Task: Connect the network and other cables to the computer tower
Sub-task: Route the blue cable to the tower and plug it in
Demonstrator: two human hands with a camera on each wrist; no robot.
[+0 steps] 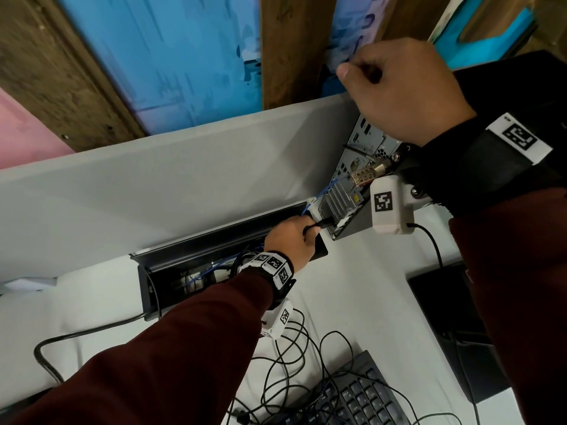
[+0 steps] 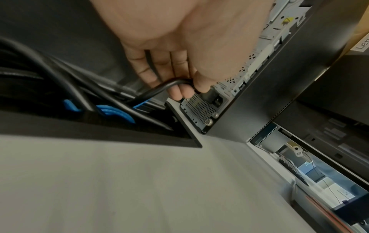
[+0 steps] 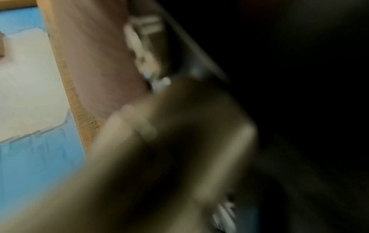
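Left hand (image 2: 179, 52) pinching power plug (image 2: 207, 93)

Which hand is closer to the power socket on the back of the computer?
Left. The left hand pinches the black power cable right beside the power socket. The right hand is farther away, gripping the top back edge of the computer tower.

At the right edge of the left wrist view we read "Len", cut off, on a white label (image 2: 363, 45); nothing else is legible to us.
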